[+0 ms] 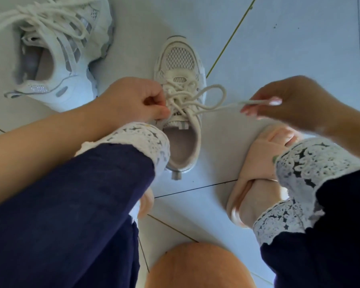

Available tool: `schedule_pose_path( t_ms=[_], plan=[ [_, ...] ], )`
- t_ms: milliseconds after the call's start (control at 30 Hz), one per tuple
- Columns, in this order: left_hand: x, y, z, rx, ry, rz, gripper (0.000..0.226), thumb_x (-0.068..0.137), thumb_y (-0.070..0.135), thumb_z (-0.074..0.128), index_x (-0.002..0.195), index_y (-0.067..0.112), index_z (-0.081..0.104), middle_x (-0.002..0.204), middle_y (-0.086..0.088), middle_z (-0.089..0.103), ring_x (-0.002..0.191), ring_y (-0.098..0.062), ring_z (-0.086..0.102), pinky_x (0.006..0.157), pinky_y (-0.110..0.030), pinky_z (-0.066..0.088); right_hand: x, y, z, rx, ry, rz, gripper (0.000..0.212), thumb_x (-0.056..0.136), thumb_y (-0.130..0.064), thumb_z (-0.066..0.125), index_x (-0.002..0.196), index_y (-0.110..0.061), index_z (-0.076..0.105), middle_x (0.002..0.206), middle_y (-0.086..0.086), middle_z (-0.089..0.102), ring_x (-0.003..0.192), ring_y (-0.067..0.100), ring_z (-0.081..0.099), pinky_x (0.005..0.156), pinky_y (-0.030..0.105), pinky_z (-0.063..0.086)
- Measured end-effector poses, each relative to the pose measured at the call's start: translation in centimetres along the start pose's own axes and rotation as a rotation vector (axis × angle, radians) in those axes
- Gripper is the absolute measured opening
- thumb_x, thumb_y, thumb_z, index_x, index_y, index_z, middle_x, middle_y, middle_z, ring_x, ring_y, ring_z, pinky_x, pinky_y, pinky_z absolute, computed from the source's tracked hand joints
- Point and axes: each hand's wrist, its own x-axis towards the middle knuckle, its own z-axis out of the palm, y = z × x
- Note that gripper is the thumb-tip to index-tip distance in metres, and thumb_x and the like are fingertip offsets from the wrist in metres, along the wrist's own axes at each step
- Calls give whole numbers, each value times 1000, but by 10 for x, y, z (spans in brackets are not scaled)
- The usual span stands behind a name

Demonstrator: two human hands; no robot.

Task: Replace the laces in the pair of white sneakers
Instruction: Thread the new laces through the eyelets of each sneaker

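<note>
While the nearer sneaker stands upright on the floor between my feet, toe pointing away, its lace is crossed through most of the eyelets and one free end runs off to the right past a slack loop; my left hand is curled at the upper eyelets beside the tongue, thumb and forefinger pinching the lace there; my right hand pinches the free end between its fingertips, held above the floor and well apart from the shoe. Step in hand, as I judge it: drawing the end through an upper eyelet; whether the lace is going in or coming out cannot be told. To do it well, the left hand should hold the crossing firm so the shoe does not slide, while the right pulls level and steadily until the loop closes without a twist. The second sneaker lies tipped over at far left, well apart, its loose laces heaped over the upper; it probably awaits its turn. Around: a pink slipper on my right foot, near the shoe; navy trousers with a white lace cuff that overlaps the heel opening and hides part of it; an orange rounded object at the bottom edge, unidentified.
</note>
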Motion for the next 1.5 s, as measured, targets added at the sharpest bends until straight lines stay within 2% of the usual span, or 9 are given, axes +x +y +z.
schedule_pose_path(
  t_ms=[167,333,567,733,867,1000,1167,1367,1500],
  plan=[
    [2,7,8,-86,23,-10,18,76,20,70,64,26,58,60,12,53,51,12,45,52,0,33,18,-31,34,45,-14,-99,15,75,-31,70,83,-32,59,77,-22,58,75,1,55,69,0,34],
    [1,8,5,-95,-2,-17,18,78,19,69,65,26,58,60,12,54,50,11,46,51,1,33,23,-37,37,-209,58,-192,16,80,-26,64,68,-18,58,60,-10,48,63,14,46,58,21,28],
    [-19,-15,-18,-164,-116,-69,14,78,18,66,66,25,63,67,12,64,61,3,53,59,-2,39,6,0,2,-141,163,57,12,80,-27,66,71,-25,59,70,-14,57,81,12,56,75,21,35],
    [-12,-7,-11,-87,-196,-73,16,72,42,62,74,26,61,80,4,65,80,-14,59,77,-28,45,15,-17,16,-182,9,-51,10,80,-29,65,87,-29,57,86,-10,62,88,9,56,77,22,36],
    [-4,3,-4,74,-128,-42,21,70,45,63,70,25,57,72,8,60,70,-10,53,65,-23,40,23,-41,30,-34,-27,-172,24,73,-42,55,96,-35,53,84,-22,60,83,0,56,71,12,36],
    [-1,7,-5,163,-68,51,18,78,39,61,68,24,60,68,9,60,64,-6,52,64,-19,40,33,-47,43,-131,57,-235,8,82,-41,54,84,-33,52,85,-11,59,80,6,50,64,20,27],
    [-9,1,-3,-78,-56,20,14,82,23,62,69,27,64,65,11,62,58,8,52,55,-2,35,35,-28,33,-272,197,-138,7,88,-27,55,86,-21,59,85,-5,56,85,18,51,68,28,30],
    [-21,-20,-16,-230,-239,-23,7,83,14,62,81,8,66,95,-2,69,87,-9,64,78,-23,47,24,2,14,-318,345,8,13,89,-24,56,90,-14,65,95,8,67,94,27,56,69,24,28],
    [-21,-18,-21,-285,-289,-35,14,83,13,64,70,8,60,102,12,68,94,-7,65,92,-39,48,27,7,14,-360,331,66,12,89,-24,55,91,-16,64,99,10,66,99,32,56,76,33,37]
  ],
)
